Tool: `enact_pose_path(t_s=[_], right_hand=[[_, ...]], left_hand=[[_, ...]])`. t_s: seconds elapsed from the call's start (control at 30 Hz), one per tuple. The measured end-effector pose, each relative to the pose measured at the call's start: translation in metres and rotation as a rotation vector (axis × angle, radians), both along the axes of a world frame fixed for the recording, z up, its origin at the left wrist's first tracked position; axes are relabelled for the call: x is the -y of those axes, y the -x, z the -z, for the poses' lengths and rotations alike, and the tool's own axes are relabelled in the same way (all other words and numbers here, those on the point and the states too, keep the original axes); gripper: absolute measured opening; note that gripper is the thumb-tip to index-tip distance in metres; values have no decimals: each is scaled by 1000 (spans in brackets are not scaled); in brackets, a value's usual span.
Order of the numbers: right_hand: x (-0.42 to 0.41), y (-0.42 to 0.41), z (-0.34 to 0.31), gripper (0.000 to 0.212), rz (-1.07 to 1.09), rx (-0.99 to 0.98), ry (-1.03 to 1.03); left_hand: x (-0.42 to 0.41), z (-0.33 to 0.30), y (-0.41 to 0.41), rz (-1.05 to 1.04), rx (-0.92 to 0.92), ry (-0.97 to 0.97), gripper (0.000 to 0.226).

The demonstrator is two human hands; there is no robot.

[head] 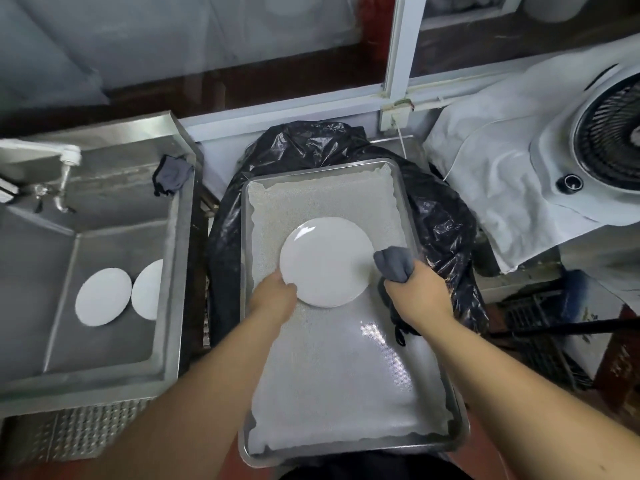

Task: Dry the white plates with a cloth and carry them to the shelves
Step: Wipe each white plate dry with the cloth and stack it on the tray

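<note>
A white plate (325,261) is held over the lined metal tray (408,199). My left hand (273,296) grips the plate's lower left rim. My right hand (419,292) is closed on a grey cloth (394,263), which touches the plate's right edge. Two more white plates (103,296) (149,289) lie side by side in the steel sink (114,372) on the left.
The tray rests on a bin lined with a black plastic bag (440,216). A tap (64,174) and a dark rag (173,174) sit at the sink's back. A white fan (602,140) draped with white cloth stands at right. A dark crate (540,334) is at lower right.
</note>
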State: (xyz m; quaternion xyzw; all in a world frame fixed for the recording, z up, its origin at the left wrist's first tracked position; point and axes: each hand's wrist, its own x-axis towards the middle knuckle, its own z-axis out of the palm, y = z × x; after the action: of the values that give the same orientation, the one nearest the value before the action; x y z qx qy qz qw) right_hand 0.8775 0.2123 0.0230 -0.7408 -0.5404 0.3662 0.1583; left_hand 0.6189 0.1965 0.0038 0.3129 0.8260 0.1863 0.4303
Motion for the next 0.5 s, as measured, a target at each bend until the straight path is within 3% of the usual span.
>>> enact_pose_path(t_s=[0.27, 0.5], right_hand=[[21, 37, -27, 4, -250, 51, 11], [65, 101, -50, 6, -550, 197, -12]], left_hand=[[74, -29, 16, 242, -165, 28, 60], [163, -62, 65, 303, -319, 13, 47]])
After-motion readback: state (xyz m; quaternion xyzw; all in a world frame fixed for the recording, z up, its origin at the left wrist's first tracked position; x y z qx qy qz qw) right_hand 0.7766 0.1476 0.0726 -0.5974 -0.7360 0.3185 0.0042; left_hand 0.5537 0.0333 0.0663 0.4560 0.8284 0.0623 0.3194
